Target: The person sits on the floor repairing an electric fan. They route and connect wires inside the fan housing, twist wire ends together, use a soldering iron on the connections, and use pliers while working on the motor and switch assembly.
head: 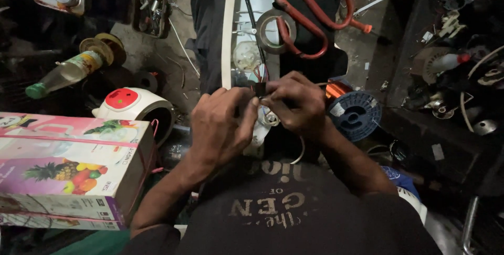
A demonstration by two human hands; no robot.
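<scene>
My left hand (220, 126) and my right hand (295, 102) meet in the middle of the head view, fingertips pinched together on a small black part (259, 89) with thin red and blue wires running up from it. Both hands grip it over a white appliance body (239, 34) that lies lengthwise in front of me. What lies under my palms is hidden. A white cord (301, 152) loops below my right hand.
Red-handled shears (315, 8) and a roll of tape (273, 30) rest on the appliance. A blue wire spool (356, 114) and copper coil (336, 89) sit at right. At left are a colourful fruit-printed box (68, 171), a white base with red top (134, 105) and a bottle (65, 74).
</scene>
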